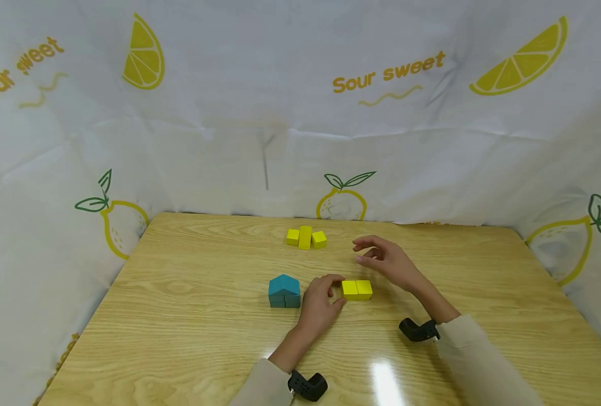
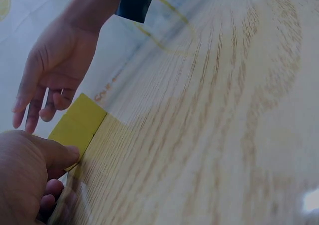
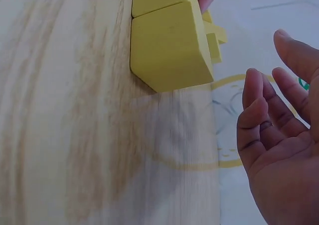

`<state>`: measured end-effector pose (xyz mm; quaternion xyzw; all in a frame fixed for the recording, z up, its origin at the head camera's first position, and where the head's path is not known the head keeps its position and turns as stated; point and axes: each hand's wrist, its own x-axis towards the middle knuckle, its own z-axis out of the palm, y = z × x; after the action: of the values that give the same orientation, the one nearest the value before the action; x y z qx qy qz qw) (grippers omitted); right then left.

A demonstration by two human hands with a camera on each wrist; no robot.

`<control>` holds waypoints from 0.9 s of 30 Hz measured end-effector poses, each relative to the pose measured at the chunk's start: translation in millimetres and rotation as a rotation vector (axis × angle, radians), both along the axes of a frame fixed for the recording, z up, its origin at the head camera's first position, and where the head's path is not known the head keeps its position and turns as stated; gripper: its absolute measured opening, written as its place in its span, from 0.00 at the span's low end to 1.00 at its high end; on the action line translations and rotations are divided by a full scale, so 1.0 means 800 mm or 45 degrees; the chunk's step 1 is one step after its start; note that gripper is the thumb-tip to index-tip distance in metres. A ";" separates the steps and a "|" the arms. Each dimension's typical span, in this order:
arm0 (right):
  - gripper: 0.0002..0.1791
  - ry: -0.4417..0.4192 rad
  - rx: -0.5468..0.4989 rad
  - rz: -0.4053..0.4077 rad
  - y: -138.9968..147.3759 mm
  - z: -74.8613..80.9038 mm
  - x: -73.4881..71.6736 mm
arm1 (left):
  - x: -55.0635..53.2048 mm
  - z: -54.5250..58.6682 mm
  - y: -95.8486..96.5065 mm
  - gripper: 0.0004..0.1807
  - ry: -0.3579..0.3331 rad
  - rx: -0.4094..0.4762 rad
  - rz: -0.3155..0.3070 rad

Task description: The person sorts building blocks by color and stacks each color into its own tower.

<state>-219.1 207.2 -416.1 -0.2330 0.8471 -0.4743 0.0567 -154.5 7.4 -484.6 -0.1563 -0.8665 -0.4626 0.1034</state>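
Note:
Two yellow blocks (image 1: pixel 357 290) stand side by side on the table, their faces touching. My left hand (image 1: pixel 318 307) is at their left end, thumb on the near side and forefinger on the far side, pinching the left block. In the left wrist view the thumb (image 2: pixel 64 155) lies against that yellow block (image 2: pixel 75 130). My right hand (image 1: pixel 388 263) hovers behind and right of the pair, fingers loosely bent, holding nothing. From the right wrist view, a gap separates this hand (image 3: pixel 284 135) from the nearer yellow block (image 3: pixel 169 48).
Left of my left hand stands a small stack of teal blocks (image 1: pixel 284 292) with a peaked top. Farther back are three yellow pieces (image 1: pixel 305 237), the middle one taller. A white lemon-print cloth (image 1: pixel 239 169) hangs behind the wooden table (image 1: pixel 194 338).

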 end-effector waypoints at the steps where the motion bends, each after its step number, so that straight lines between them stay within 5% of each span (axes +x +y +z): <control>1: 0.21 -0.008 0.005 0.000 -0.001 -0.003 -0.005 | 0.000 0.000 0.000 0.21 -0.002 -0.001 -0.001; 17: 0.25 -0.085 0.051 0.093 -0.043 -0.014 -0.048 | 0.003 0.001 -0.002 0.20 -0.011 0.007 -0.027; 27: 0.28 -0.096 0.209 0.113 -0.059 -0.014 -0.063 | 0.002 0.001 -0.002 0.21 -0.008 0.028 -0.033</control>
<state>-269.3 160.0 -427.0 -0.2470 0.8692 -0.4087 0.1284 -152.8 5.8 -483.5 -0.1649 -0.8596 -0.4739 0.0965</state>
